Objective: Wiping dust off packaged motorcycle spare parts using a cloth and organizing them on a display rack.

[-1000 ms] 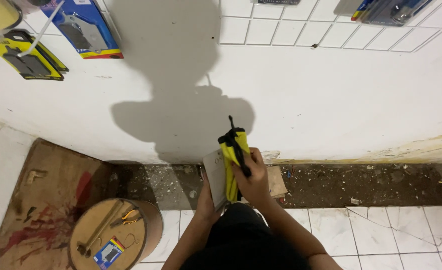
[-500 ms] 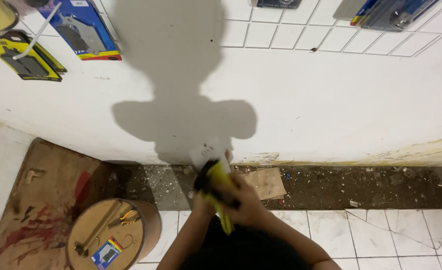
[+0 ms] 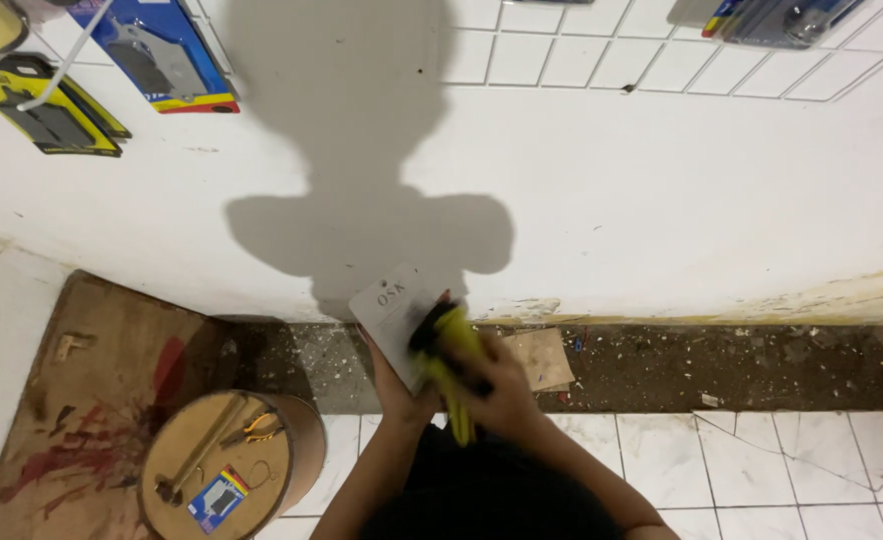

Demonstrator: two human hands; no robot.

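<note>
Hands meet low in the centre of the frame. Left hand (image 3: 397, 385) is closed around the lower edge of a grey backing card (image 3: 394, 312), which sticks up toward the white wall (image 3: 662, 200). Right hand (image 3: 497, 390) is wrapped fully round a yellow-and-black tool (image 3: 449, 365) lying against that card, tilted, its lower end poking out below the fist.

My take on doing this well: keep the card pinned flat with the thumb and peel or twist the tool off slowly, so the card doesn't tear.

Lower left there's a round wooden stool (image 3: 227, 470) with a hammer (image 3: 202, 450), pliers (image 3: 260, 425) and a small blue packet (image 3: 217, 495) on it. More packaged tools (image 3: 152, 50) hang upper left.
</note>
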